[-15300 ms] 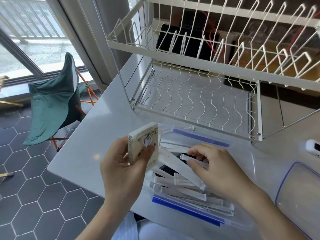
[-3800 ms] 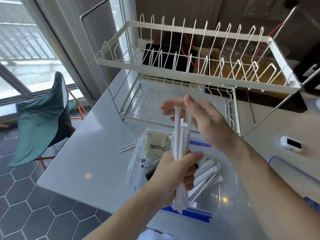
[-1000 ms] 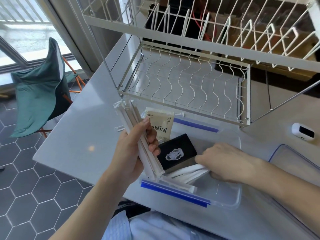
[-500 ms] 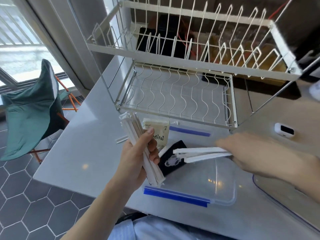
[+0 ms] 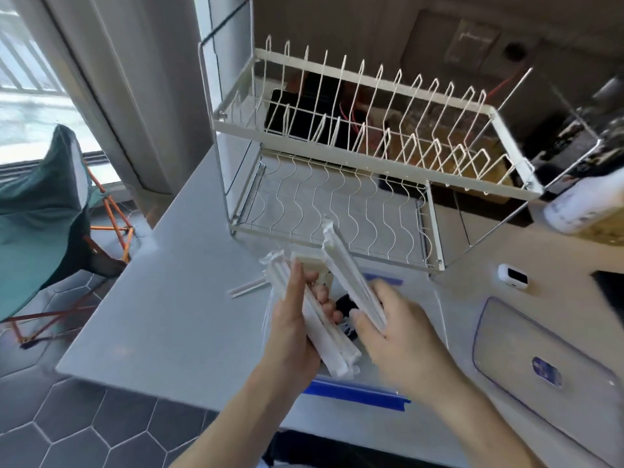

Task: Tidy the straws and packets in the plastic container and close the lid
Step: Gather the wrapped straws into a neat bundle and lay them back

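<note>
Two bare hands work above a clear plastic container with blue clip edges point(image 5: 358, 395), which sits on the pale grey countertop point(image 5: 175, 319) near its front edge, just in front of a white two-tier wire dish rack point(image 5: 354, 184). The left hand point(image 5: 293, 336) is closed around a thick bundle of white paper-wrapped straws point(image 5: 324, 336), thumb across the front of the bundle, the straws tilted with their upper ends leaning away to the left. The right hand point(image 5: 401, 339) grips a smaller bunch of white wrapped straws point(image 5: 347, 271), whose far ends rise up in front of the rack's lower shelf; this bunch lies just beside the left hand's bundle, and whether the two touch cannot be told through the motion blur. Between the hands, a cream packet point(image 5: 324, 275) stands at the container's far end and a black packet point(image 5: 344, 304) shows partly below it; both are mostly hidden. One lone white wrapped straw point(image 5: 246, 288) lies on the countertop just left of the container. To the right, well apart from the hands, the clear lid with a blue rim point(image 5: 540, 366) lies flat on the countertop, off the container, and a small white device with a dark screen point(image 5: 513, 276) rests beyond it
</note>
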